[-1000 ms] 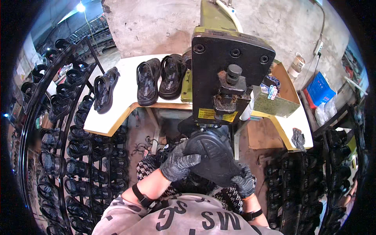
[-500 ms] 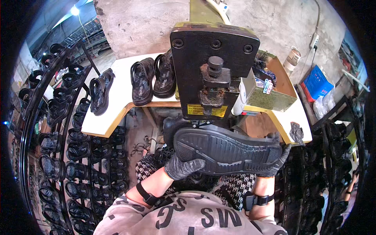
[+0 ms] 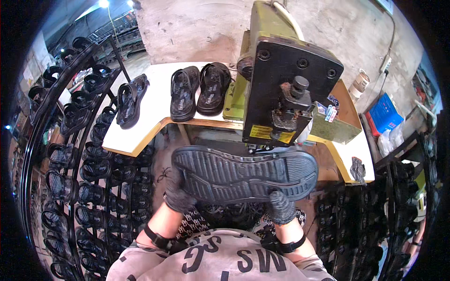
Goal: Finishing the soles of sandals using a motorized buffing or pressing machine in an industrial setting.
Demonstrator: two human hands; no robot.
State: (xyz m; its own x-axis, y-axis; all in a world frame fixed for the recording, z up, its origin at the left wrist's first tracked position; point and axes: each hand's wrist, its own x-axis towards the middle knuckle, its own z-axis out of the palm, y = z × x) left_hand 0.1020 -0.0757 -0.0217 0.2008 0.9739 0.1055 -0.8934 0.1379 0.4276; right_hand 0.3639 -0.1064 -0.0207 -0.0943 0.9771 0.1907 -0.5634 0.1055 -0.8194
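A black sandal (image 3: 243, 175) is held crosswise in front of me, its ridged sole turned toward me. My left hand (image 3: 179, 195), in a dark grey knit glove, is closed on its left end. My gloved right hand (image 3: 282, 208) grips the lower edge near the right end, with part of its fingers hidden behind the sole. Just beyond the sandal stands a machine (image 3: 281, 89) with a green body and a black front plate; its lower tip comes down close behind the sandal's upper edge. Whether they touch, I cannot tell.
On the white table (image 3: 157, 100) stand three black sandals, one of them a left-hand sandal (image 3: 131, 100). An open box (image 3: 342, 122) and a crumpled dark piece (image 3: 357, 169) lie right. Racks of sandals flank both sides, including a left rack sandal (image 3: 61, 185).
The sandal has moved left and been turned about in my hands, so its ends have changed sides. My right hand has shifted left along it. The view has swung slightly left.
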